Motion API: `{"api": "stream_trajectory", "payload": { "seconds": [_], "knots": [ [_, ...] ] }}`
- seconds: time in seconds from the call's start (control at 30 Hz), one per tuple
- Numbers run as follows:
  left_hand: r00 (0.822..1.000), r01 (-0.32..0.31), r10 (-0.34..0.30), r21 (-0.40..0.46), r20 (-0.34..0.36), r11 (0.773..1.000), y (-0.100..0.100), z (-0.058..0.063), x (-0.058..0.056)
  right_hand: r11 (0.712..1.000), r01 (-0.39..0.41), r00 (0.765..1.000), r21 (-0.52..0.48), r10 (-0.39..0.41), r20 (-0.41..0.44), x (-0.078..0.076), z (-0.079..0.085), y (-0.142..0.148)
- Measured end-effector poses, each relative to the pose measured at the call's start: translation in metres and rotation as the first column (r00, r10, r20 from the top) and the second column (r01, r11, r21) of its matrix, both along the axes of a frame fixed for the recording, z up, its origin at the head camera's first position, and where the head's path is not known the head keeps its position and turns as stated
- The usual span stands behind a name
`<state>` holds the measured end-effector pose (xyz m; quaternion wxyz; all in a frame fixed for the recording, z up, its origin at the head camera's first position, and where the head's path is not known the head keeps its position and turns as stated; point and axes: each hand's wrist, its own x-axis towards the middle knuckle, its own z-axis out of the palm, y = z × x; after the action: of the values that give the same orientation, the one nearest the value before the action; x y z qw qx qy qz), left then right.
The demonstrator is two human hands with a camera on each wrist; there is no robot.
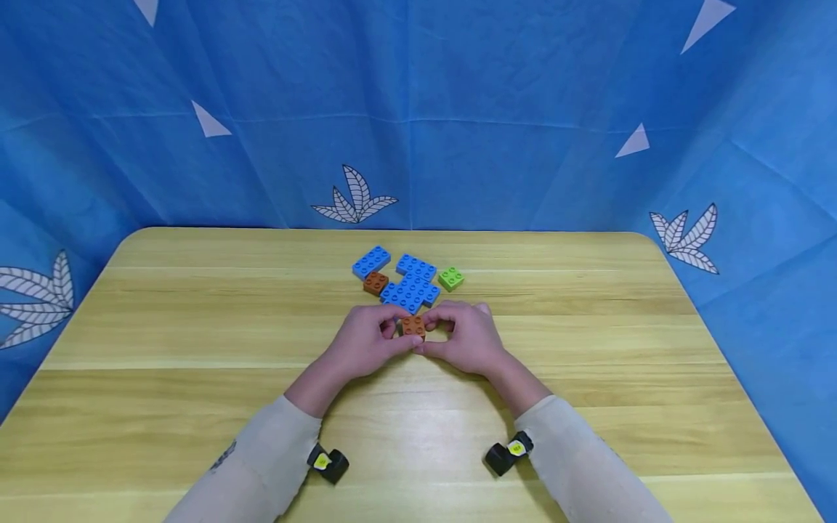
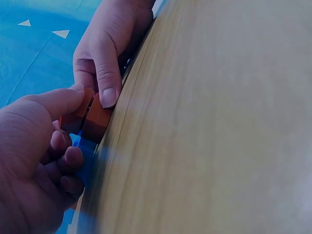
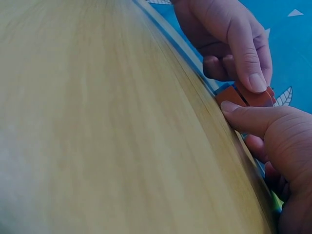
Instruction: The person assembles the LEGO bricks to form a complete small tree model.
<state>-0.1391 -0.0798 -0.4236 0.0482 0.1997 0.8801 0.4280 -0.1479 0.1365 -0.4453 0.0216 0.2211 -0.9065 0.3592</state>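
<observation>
In front of the person, two orange-brown toy building bricks (image 1: 413, 325) are held one above the other, with a thin dark gap between them in the wrist views. The left hand (image 1: 369, 340) pinches the upper brick (image 2: 74, 118) between thumb and fingers. From the other side, the right hand (image 1: 466, 338) grips the lower brick (image 3: 230, 96), its thumb on the near face. Just beyond the hands lies a cluster of blue bricks (image 1: 410, 292), some overlapping. Whether the lower brick touches the table cannot be told.
Behind the hands on the wooden table (image 1: 196, 327) are a separate blue brick (image 1: 371, 262), a reddish-brown brick (image 1: 375, 282) beside the cluster, and a green brick (image 1: 451, 279) at its right. A blue patterned curtain (image 1: 458, 167) hangs behind the table.
</observation>
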Motion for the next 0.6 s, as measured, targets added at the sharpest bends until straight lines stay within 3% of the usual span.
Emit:
{"api": "stream_trajectory", "payload": {
  "seconds": [0.6],
  "knots": [
    [1.0, 0.002, -0.002, 0.001, 0.0, 1.0, 0.0007, -0.0037, -0.0026, 1.0, 0.005, 1.0, 0.003, -0.005, 0.006, -0.0002, 0.0013, -0.0007]
  ]
}}
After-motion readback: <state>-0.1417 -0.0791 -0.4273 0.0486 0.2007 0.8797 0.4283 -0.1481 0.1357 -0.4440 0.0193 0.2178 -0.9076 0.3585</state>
